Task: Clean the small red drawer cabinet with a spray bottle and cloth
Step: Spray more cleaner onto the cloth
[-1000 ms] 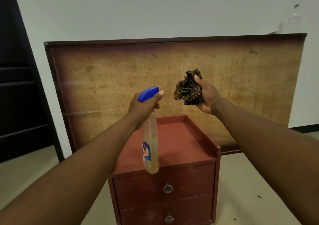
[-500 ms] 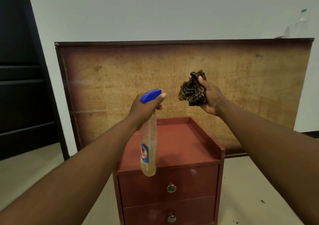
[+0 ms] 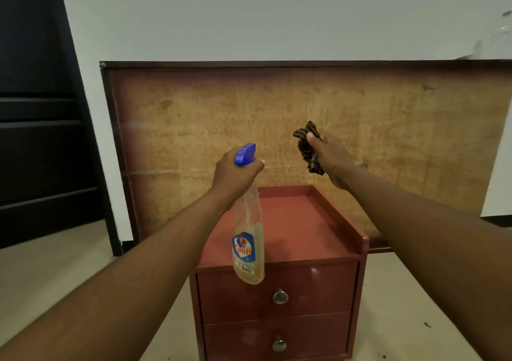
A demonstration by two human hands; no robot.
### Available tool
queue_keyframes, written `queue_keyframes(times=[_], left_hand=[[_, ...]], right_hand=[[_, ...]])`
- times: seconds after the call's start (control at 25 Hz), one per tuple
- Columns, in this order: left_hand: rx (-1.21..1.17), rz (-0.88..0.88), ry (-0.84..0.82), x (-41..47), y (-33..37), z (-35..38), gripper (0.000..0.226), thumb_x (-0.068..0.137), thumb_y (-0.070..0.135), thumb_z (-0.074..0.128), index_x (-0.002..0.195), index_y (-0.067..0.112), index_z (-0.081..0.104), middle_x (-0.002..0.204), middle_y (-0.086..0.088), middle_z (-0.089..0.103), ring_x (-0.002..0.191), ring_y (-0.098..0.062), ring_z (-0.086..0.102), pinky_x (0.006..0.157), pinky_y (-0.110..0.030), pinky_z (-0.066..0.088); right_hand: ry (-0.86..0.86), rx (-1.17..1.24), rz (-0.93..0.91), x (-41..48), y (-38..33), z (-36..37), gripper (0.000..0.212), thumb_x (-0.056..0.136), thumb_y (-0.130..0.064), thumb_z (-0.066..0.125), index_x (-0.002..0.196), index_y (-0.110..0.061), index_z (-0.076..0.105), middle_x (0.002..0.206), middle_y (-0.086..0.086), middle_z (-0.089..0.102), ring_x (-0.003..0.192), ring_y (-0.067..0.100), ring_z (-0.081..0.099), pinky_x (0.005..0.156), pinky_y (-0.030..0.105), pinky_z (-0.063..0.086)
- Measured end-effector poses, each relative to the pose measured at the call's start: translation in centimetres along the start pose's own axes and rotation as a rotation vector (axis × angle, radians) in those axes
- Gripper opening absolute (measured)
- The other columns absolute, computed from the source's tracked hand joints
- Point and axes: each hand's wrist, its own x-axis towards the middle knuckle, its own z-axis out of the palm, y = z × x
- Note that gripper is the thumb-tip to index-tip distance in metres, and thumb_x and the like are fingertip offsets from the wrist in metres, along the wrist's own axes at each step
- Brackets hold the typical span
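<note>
The small red drawer cabinet (image 3: 302, 230) stands on the floor below my hands, with two drawers and round metal knobs facing me. My left hand (image 3: 235, 173) grips the neck of a clear spray bottle (image 3: 247, 236) with a blue trigger head; the bottle hangs over the cabinet's front left corner. My right hand (image 3: 331, 155) is held higher, above the cabinet's back edge, closed around a bunched dark striped cloth (image 3: 307, 147). The hands are apart, with a gap between nozzle and cloth.
A large worn wooden board (image 3: 277, 117) leans against the white wall right behind the cabinet. A dark shelving unit (image 3: 41, 139) stands at the left. Pale floor (image 3: 415, 319) with a few specks of dirt lies to the right of the cabinet.
The bottle's blue head has tilted up and turned away from the cloth. My right hand has turned, so less of the cloth shows. The view has shifted slightly left and down.
</note>
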Motion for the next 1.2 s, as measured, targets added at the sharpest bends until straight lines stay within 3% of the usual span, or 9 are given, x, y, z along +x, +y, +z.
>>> queue_keyframes(times=[0.12, 0.24, 0.44, 0.56, 0.64, 0.72, 0.92, 1.08, 1.2], left_hand=[[0.149, -0.007, 0.112, -0.9, -1.0, -1.8, 0.018, 0.076, 0.022, 0.064, 0.08, 0.009, 0.052, 0.075, -0.002, 0.052, 0.065, -0.018, 0.046, 0.062, -0.036, 0.043], [0.231, -0.068, 0.235, -2.2, -1.8, -5.5, 0.018, 0.079, 0.021, 0.063, 0.083, 0.007, 0.05, 0.074, 0.002, 0.049, 0.066, -0.016, 0.044, 0.059, -0.029, 0.038], [0.373, -0.131, 0.395, -6.1, -3.8, -15.6, 0.018, 0.08, 0.021, 0.065, 0.085, 0.007, 0.055, 0.071, 0.004, 0.048, 0.063, -0.013, 0.047, 0.063, -0.033, 0.045], [0.406, -0.186, 0.535, -9.9, -5.1, -22.1, 0.02, 0.083, 0.019, 0.067, 0.095, 0.008, 0.057, 0.083, -0.003, 0.056, 0.073, -0.015, 0.054, 0.071, -0.031, 0.05], [0.399, -0.235, 0.641, -12.9, -5.7, -26.2, 0.017, 0.084, 0.015, 0.066, 0.098, 0.008, 0.057, 0.086, -0.003, 0.056, 0.077, -0.015, 0.055, 0.074, -0.03, 0.049], [0.428, -0.262, 0.726, -15.6, -6.0, -29.4, 0.014, 0.085, 0.013, 0.064, 0.094, 0.012, 0.054, 0.08, 0.006, 0.05, 0.072, -0.009, 0.049, 0.074, -0.028, 0.046], [0.472, -0.271, 0.751, -21.0, -8.5, -31.3, 0.019, 0.085, 0.009, 0.065, 0.095, 0.015, 0.05, 0.078, 0.009, 0.046, 0.067, -0.006, 0.044, 0.067, -0.018, 0.042], [0.464, -0.362, 0.712, -27.0, -15.9, -29.6, 0.017, 0.084, 0.013, 0.066, 0.095, 0.009, 0.055, 0.08, -0.001, 0.057, 0.067, -0.013, 0.05, 0.068, -0.032, 0.045], [0.435, -0.459, 0.659, -31.8, -20.7, -27.2, 0.023, 0.085, 0.018, 0.071, 0.099, 0.011, 0.054, 0.084, -0.001, 0.063, 0.07, -0.012, 0.056, 0.068, -0.03, 0.042]], right_hand=[[-0.033, -0.176, -0.055, -0.5, -0.4, 4.5, 0.027, 0.094, -0.046, 0.048, 0.102, -0.021, 0.056, 0.079, 0.003, 0.057, 0.064, 0.021, 0.054, 0.062, 0.037, 0.046], [-0.106, -0.222, -0.137, -1.3, -1.1, 10.7, 0.011, 0.099, -0.032, 0.05, 0.102, -0.024, 0.058, 0.069, 0.0, 0.053, 0.062, 0.021, 0.059, 0.058, 0.031, 0.046], [-0.27, -0.287, -0.24, -4.1, -2.7, 22.1, 0.024, 0.097, -0.029, 0.053, 0.108, -0.013, 0.067, 0.083, 0.001, 0.061, 0.083, 0.026, 0.061, 0.072, 0.033, 0.046], [-0.399, -0.288, -0.273, -7.2, -3.7, 28.1, 0.023, 0.096, -0.033, 0.052, 0.091, -0.013, 0.063, 0.075, 0.004, 0.06, 0.082, 0.034, 0.065, 0.076, 0.043, 0.054], [-0.472, -0.273, -0.306, -9.7, -4.8, 31.8, 0.021, 0.097, -0.029, 0.053, 0.077, -0.025, 0.058, 0.068, -0.005, 0.054, 0.079, 0.028, 0.063, 0.074, 0.036, 0.05], [-0.537, -0.23, -0.363, -11.9, -5.7, 35.0, 0.017, 0.097, -0.028, 0.055, 0.082, -0.024, 0.061, 0.074, -0.002, 0.058, 0.076, 0.02, 0.059, 0.07, 0.031, 0.047], [-0.646, -0.226, -0.447, -15.5, -5.3, 39.7, 0.02, 0.097, -0.033, 0.054, 0.106, -0.02, 0.066, 0.101, 0.003, 0.059, 0.088, 0.018, 0.055, 0.078, 0.03, 0.042], [-0.67, -0.248, -0.431, -16.7, -3.4, 39.7, 0.022, 0.096, -0.036, 0.054, 0.11, -0.024, 0.066, 0.108, 0.004, 0.06, 0.097, 0.021, 0.057, 0.083, 0.032, 0.046], [-0.648, -0.25, -0.4, -16.5, -1.8, 38.5, 0.02, 0.097, -0.033, 0.053, 0.107, -0.023, 0.067, 0.106, 0.002, 0.062, 0.096, 0.016, 0.056, 0.085, 0.032, 0.046]])
